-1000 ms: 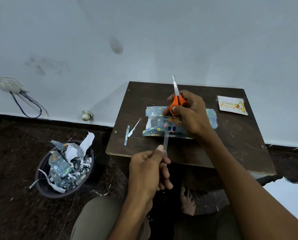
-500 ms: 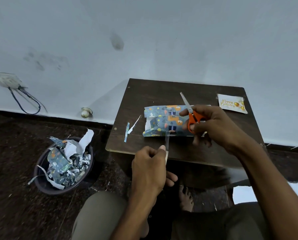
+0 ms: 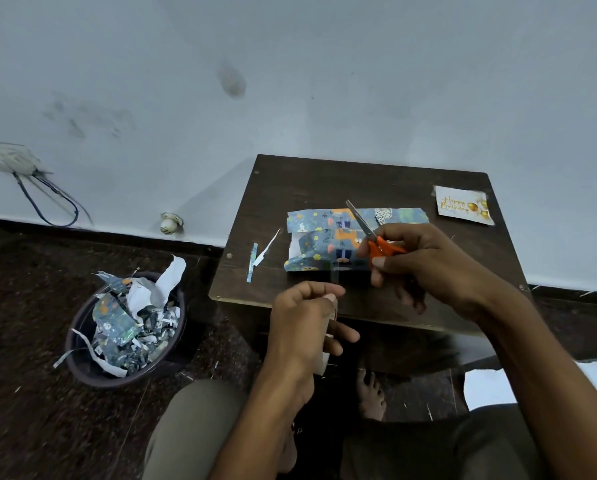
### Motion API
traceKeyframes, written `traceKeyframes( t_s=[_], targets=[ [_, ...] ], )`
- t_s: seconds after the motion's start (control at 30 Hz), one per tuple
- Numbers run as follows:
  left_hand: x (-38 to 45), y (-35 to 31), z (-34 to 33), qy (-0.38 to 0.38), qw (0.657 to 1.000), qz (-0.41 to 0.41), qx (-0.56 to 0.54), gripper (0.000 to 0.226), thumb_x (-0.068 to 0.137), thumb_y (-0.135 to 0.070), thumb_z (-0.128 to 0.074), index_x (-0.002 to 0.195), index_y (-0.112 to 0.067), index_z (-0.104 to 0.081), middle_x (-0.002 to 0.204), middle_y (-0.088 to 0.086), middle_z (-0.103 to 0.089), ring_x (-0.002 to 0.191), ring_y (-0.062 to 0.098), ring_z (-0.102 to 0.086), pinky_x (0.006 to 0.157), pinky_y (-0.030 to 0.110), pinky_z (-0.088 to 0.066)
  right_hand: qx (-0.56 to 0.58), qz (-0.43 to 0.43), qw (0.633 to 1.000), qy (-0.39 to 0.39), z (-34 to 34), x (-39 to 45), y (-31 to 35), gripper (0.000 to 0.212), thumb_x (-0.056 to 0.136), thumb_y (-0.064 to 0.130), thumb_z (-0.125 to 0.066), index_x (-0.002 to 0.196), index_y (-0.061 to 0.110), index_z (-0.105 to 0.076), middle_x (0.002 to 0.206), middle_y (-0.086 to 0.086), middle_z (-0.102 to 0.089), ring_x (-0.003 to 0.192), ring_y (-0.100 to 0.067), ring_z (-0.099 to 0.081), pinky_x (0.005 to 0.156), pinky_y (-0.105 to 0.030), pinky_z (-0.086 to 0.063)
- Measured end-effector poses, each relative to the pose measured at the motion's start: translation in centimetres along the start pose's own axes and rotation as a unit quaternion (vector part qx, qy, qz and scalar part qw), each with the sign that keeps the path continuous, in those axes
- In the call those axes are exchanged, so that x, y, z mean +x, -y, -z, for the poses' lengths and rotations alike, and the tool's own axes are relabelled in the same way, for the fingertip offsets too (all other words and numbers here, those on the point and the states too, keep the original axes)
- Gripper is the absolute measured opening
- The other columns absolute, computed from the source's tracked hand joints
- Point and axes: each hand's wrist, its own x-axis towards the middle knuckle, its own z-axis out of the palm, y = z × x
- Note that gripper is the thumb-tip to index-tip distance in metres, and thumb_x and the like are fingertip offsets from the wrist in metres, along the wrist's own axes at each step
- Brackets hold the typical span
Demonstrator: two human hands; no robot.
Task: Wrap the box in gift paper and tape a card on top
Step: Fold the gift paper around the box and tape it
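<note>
A box half wrapped in blue patterned gift paper (image 3: 328, 245) lies in the middle of the small dark wooden table (image 3: 325, 181). My right hand (image 3: 428, 268) holds orange-handled scissors (image 3: 376, 242) just right of the box, blades pointing up and left over the paper. My left hand (image 3: 304, 323) is below the table's front edge, closed on a tape roll (image 3: 330, 313) that is mostly hidden. A clear strip of tape (image 3: 335, 277) stretches from the roll up to the box. A white Happy Birthday card (image 3: 463, 205) lies at the table's far right corner.
Two thin paper offcuts (image 3: 260, 256) lie on the table left of the box. A dark bin (image 3: 127, 330) full of paper scraps stands on the floor at left. The wall is right behind the table, with a socket and cable (image 3: 30, 178) at far left.
My right hand has carried the scissors from above the box's middle to its right side and lowered them, blades now tilted left. The left hand has stayed put with the tape strip stretched.
</note>
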Motion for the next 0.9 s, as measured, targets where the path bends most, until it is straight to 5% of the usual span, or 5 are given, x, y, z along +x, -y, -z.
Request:
traceKeyframes(
  t_s=[0.2, 0.33, 0.53, 0.77, 0.9],
  targets=[
    [-0.1, -0.3, 0.1, 0.009, 0.998, 0.003, -0.055, 0.025, 0.104, -0.008, -0.047, 0.103, 0.002, -0.07, 0.107, 0.021, -0.07, 0.047, 0.018, -0.064, 0.036, 0.021, -0.042, 0.061, -0.018, 0.998, -0.004, 0.9, 0.0, -0.4, 0.034, 0.106, 0.01, -0.041, 0.105, 0.005, -0.075, 0.079, -0.02, -0.067, 0.055, -0.027, -0.06, 0.045, -0.034, -0.052],
    [0.0, -0.3, 0.2, 0.005, 0.999, 0.001, -0.051, 0.028, 0.106, -0.012, -0.047, 0.101, 0.002, -0.071, 0.088, 0.027, -0.068, 0.046, 0.018, -0.064, 0.036, 0.02, -0.043, 0.117, -0.063, 0.991, 0.03, 1.6, -0.4, -1.1, 0.039, 0.101, -0.007, -0.032, 0.11, -0.008, -0.07, 0.103, -0.037, -0.067, 0.083, -0.049, -0.07, 0.064, -0.041, -0.063],
    [0.0, -0.1, 0.1, -0.006, 1.0, -0.009, -0.028, 0.026, 0.105, -0.008, -0.048, 0.103, 0.001, -0.072, 0.085, 0.028, -0.069, 0.047, 0.017, -0.064, 0.037, 0.02, -0.043, 0.09, -0.078, 0.992, 0.037, 2.6, -0.8, -1.5, 0.038, 0.097, -0.017, -0.045, 0.112, 0.004, -0.074, 0.112, -0.03, -0.064, 0.097, -0.039, -0.075, 0.076, -0.043, -0.065],
    [0.1, 0.0, 0.0, -0.016, 1.0, -0.021, -0.015, 0.024, 0.103, -0.004, -0.049, 0.102, 0.0, -0.073, 0.074, 0.018, -0.073, 0.046, 0.017, -0.063, 0.037, 0.02, -0.04, -0.03, -0.04, 0.998, -0.03, 2.3, -1.4, -0.5, 0.039, 0.083, -0.014, -0.071, 0.1, 0.02, -0.078, 0.091, -0.013, -0.076, 0.085, -0.029, -0.077, 0.055, -0.041, -0.062],
    [0.1, -0.1, 0.0, -0.02, 0.999, -0.02, -0.014, 0.023, 0.102, -0.003, -0.049, 0.101, 0.001, -0.072, 0.072, 0.02, -0.071, 0.045, 0.017, -0.063, 0.036, 0.019, -0.039, -0.05, -0.054, 0.995, 0.06, 2.1, -2.3, 0.6, 0.029, 0.085, 0.006, -0.077, 0.109, 0.023, -0.073, 0.089, -0.01, -0.076, 0.084, -0.025, -0.076, 0.05, -0.034, -0.059]
  ],
)
